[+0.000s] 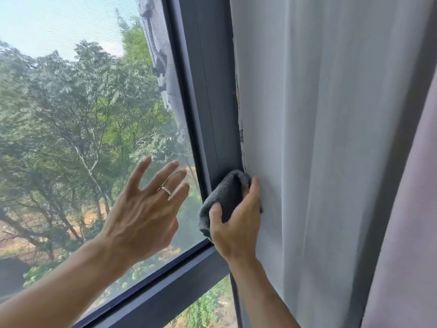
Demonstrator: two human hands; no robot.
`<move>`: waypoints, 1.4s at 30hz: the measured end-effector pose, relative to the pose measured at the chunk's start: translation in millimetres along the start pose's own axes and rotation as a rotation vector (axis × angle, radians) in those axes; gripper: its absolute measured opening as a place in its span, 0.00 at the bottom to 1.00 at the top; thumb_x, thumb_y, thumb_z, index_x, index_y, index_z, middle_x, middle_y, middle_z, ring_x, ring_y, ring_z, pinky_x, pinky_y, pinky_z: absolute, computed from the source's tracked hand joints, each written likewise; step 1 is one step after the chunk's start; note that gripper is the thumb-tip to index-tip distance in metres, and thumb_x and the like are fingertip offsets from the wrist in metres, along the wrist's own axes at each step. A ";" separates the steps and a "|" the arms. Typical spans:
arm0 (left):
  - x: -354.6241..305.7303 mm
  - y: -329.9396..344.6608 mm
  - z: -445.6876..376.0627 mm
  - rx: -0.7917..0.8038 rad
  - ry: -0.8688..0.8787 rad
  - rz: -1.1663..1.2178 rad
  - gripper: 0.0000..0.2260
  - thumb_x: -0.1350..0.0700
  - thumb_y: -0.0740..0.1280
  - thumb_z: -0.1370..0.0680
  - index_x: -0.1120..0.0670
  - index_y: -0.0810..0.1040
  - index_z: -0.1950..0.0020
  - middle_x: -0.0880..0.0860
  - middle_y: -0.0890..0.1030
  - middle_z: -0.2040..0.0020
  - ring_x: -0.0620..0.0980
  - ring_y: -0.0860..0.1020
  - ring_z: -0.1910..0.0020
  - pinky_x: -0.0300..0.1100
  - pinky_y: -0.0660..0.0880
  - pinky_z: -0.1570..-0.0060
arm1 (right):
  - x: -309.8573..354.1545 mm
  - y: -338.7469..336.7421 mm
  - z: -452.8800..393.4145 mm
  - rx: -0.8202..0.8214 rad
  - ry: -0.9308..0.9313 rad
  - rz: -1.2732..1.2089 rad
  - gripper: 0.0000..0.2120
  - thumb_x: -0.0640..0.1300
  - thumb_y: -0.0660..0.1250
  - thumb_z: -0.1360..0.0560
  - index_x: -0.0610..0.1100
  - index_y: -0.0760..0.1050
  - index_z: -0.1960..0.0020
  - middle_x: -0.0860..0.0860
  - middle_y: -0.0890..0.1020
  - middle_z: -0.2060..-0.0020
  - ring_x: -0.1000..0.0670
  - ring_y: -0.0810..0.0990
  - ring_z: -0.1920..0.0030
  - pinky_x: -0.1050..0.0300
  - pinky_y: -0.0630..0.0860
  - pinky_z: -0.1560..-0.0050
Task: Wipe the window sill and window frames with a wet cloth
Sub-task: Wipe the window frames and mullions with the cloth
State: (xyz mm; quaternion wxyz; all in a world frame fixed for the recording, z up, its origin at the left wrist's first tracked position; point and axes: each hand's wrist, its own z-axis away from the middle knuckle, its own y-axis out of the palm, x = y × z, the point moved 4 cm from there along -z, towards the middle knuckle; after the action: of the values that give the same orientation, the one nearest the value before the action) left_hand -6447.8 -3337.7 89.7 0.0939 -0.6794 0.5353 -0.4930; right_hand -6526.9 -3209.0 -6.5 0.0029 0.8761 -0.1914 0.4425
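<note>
**Vertical frame member under wipe, lower section**

The right hand (236, 218) grips a grey cloth (224, 197), thumb on the near side and fingers curled round the far side, pressing the bunched cloth against the dark vertical window frame (212, 102). The cloth sits low on that member, just above its junction with the horizontal frame bar (165, 287). Its long axis runs roughly along the member, folded end pointing upward. The left hand (144, 207) is spread, fingers straight and apart, a ring (166, 190) on one finger; whether it touches the glass (82, 114) cannot be told.

Judgement: the step in hand is wiping the upright frame member beside the white curtain (319, 138), which hangs touching the frame's right edge. The next move calls for a stroke along the member, keeping pressure steady and the wet cloth off the curtain. The horizontal bar appears yet to be treated; the sill is not in view.
</note>
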 end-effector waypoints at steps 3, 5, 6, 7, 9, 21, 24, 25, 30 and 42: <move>-0.5 -4.9 -4.8 -0.041 -0.013 0.017 0.28 0.54 0.80 0.39 0.60 0.81 0.42 0.61 0.78 0.36 0.60 0.75 0.34 0.63 0.52 0.28 | 2.5 -11.8 -10.3 -0.190 -0.029 0.039 0.29 0.60 0.70 0.27 0.39 0.68 0.39 0.47 0.80 0.49 0.50 0.80 0.51 0.69 0.72 0.55; -1.3 -5.9 -6.4 -0.053 -0.018 0.016 0.27 0.54 0.79 0.39 0.60 0.81 0.42 0.61 0.78 0.36 0.60 0.75 0.34 0.63 0.52 0.28 | 6.1 -11.7 -14.3 -0.271 -0.076 0.059 0.22 0.58 0.71 0.27 0.41 0.72 0.46 0.53 0.75 0.54 0.55 0.73 0.55 0.66 0.73 0.59; -2.0 -5.3 -6.6 -0.055 -0.018 0.011 0.27 0.54 0.79 0.39 0.60 0.81 0.42 0.61 0.78 0.36 0.60 0.75 0.34 0.63 0.52 0.28 | 8.5 -9.3 -16.0 -0.276 -0.099 0.051 0.21 0.57 0.69 0.25 0.41 0.74 0.44 0.54 0.73 0.51 0.56 0.72 0.52 0.64 0.75 0.54; -2.7 -4.8 -6.7 -0.057 -0.016 0.008 0.27 0.54 0.79 0.39 0.59 0.81 0.42 0.60 0.78 0.36 0.60 0.74 0.34 0.63 0.53 0.28 | 9.5 -5.3 -17.3 -0.258 -0.110 0.048 0.22 0.57 0.66 0.24 0.41 0.74 0.38 0.53 0.71 0.46 0.54 0.72 0.47 0.63 0.75 0.48; -2.3 -3.7 -6.6 -0.053 -0.013 0.007 0.26 0.54 0.79 0.39 0.59 0.81 0.42 0.60 0.78 0.36 0.60 0.74 0.33 0.63 0.53 0.28 | 7.2 4.9 -16.8 -0.207 -0.112 0.052 0.26 0.56 0.58 0.20 0.42 0.70 0.28 0.51 0.68 0.37 0.50 0.73 0.39 0.59 0.75 0.41; 3.7 -2.8 -8.0 -0.017 0.009 -0.001 0.26 0.52 0.79 0.38 0.58 0.81 0.42 0.59 0.79 0.36 0.58 0.75 0.33 0.63 0.52 0.27 | -6.5 18.8 -23.6 -0.337 0.007 0.326 0.24 0.51 0.54 0.20 0.38 0.74 0.32 0.41 0.74 0.44 0.43 0.70 0.44 0.45 0.66 0.42; 3.8 -2.1 -6.7 -0.029 0.015 0.006 0.25 0.53 0.79 0.38 0.58 0.82 0.43 0.59 0.79 0.36 0.58 0.74 0.33 0.62 0.52 0.27 | -5.6 21.7 -5.5 -0.223 -0.012 0.170 0.28 0.51 0.48 0.19 0.37 0.67 0.26 0.41 0.72 0.37 0.43 0.70 0.38 0.48 0.66 0.34; 3.9 -2.2 -6.5 -0.033 0.014 0.007 0.25 0.53 0.79 0.38 0.58 0.82 0.43 0.59 0.79 0.36 0.58 0.74 0.33 0.62 0.52 0.27 | -8.8 21.2 5.2 -0.175 -0.047 0.104 0.28 0.50 0.47 0.19 0.37 0.65 0.25 0.42 0.70 0.33 0.44 0.68 0.34 0.50 0.63 0.30; 4.9 -1.2 -9.1 -0.018 0.016 -0.002 0.25 0.52 0.79 0.38 0.57 0.82 0.43 0.59 0.79 0.36 0.58 0.74 0.33 0.62 0.51 0.27 | -31.3 12.4 19.3 -0.024 -0.279 0.189 0.26 0.48 0.54 0.22 0.40 0.67 0.26 0.44 0.67 0.26 0.43 0.65 0.28 0.45 0.62 0.27; 6.7 -3.6 -13.8 -0.023 0.028 -0.025 0.24 0.52 0.78 0.38 0.57 0.82 0.43 0.58 0.79 0.37 0.58 0.73 0.33 0.62 0.52 0.27 | 10.5 34.6 -24.0 -0.268 -0.171 0.285 0.32 0.61 0.50 0.18 0.36 0.61 0.28 0.35 0.68 0.30 0.36 0.68 0.33 0.43 0.63 0.31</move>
State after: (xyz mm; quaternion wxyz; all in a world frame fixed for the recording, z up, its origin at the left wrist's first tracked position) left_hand -6456.6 -3336.2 102.7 0.0725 -0.6800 0.5336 -0.4976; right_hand -6551.6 -3240.4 10.6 0.0405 0.8664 -0.3699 0.3329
